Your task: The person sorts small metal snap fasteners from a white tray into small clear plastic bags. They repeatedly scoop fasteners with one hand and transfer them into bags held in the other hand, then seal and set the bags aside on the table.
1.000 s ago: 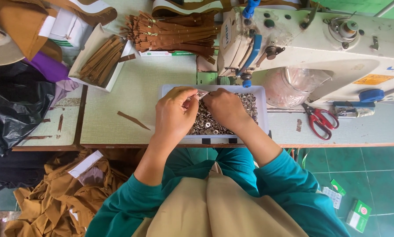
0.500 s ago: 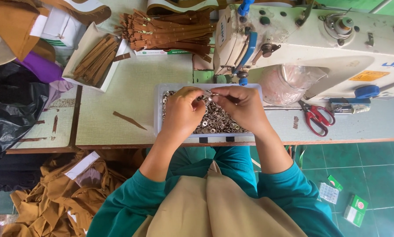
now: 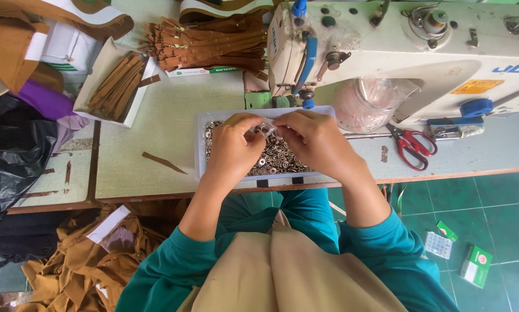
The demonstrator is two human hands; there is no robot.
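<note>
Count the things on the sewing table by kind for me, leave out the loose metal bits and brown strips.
White tray of small metal rings: 1
Red-handled scissors: 1
White sewing machine: 1
Open white cardboard box of brown strips: 1
Clear crumpled plastic bag: 1
Total: 5

Sewing workshop: industrial sewing machine (image 3: 398, 52), brown zippers (image 3: 207, 46), fabric (image 3: 80, 266).

Teal long sleeves pushed up the forearms, teal trousers, a tan cloth over the lap.
</note>
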